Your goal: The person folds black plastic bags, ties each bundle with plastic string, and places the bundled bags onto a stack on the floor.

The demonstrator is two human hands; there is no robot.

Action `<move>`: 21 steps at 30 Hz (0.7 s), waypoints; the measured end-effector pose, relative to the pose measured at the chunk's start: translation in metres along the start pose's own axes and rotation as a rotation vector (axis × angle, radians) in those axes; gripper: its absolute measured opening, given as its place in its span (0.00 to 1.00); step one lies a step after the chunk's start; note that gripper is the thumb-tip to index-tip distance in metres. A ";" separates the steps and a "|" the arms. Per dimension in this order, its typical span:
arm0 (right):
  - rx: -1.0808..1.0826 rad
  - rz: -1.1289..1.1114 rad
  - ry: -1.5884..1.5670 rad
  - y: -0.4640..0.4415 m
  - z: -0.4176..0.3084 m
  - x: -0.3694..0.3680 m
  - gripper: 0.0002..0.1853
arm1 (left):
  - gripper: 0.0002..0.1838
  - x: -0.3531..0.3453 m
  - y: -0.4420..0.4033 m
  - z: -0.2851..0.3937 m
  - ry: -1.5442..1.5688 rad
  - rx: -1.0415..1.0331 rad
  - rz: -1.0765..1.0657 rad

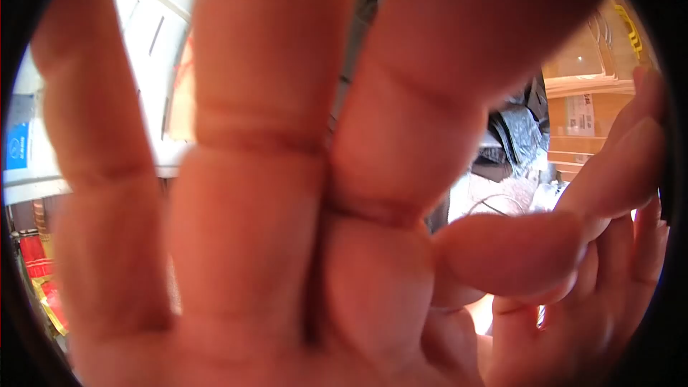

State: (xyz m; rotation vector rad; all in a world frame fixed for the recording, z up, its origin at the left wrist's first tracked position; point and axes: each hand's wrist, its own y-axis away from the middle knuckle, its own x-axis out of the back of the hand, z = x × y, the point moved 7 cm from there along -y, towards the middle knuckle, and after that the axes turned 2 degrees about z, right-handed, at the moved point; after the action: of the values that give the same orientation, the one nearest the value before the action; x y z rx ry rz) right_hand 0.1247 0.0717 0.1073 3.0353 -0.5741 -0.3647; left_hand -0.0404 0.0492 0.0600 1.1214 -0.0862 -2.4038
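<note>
My left hand (251,236) fills the left and centre of the view, very close to the camera. Its large fingers reach upward, with gaps between some of them, and nothing shows in its grasp. Lower right, my right hand (573,322) is farther away, its fingers partly spread and no object visible in it. Near it, a blurred thumb or fingertip (509,254) overlaps other fingers; which hand it belongs to is unclear. The hands hide most of what is behind them.
Brown cardboard boxes (573,125) with a white label stand at the right. Beside them is crumpled dark plastic (519,129). At the left are a white slotted surface (147,18), a blue label (17,145) and red-and-yellow packaging (37,258).
</note>
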 end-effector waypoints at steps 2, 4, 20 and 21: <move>-0.017 0.023 0.014 0.000 -0.006 0.008 0.28 | 0.27 -0.002 0.004 -0.006 0.084 0.051 0.025; -0.028 0.038 -0.021 -0.001 -0.009 0.010 0.28 | 0.27 -0.005 0.002 -0.003 0.141 0.068 0.027; 0.207 -0.141 0.851 -0.058 0.086 0.029 0.23 | 0.26 0.056 -0.069 -0.061 -0.658 0.207 0.021; 0.213 -0.135 0.845 -0.059 0.091 0.029 0.23 | 0.27 0.058 -0.067 -0.076 -0.680 0.281 -0.004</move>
State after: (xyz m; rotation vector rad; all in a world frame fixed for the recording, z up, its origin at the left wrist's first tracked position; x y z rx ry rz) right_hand 0.1506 0.1178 0.0084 3.0022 -0.3459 0.9886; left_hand -0.0427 0.0925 -0.0484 0.3543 -0.6573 -2.7262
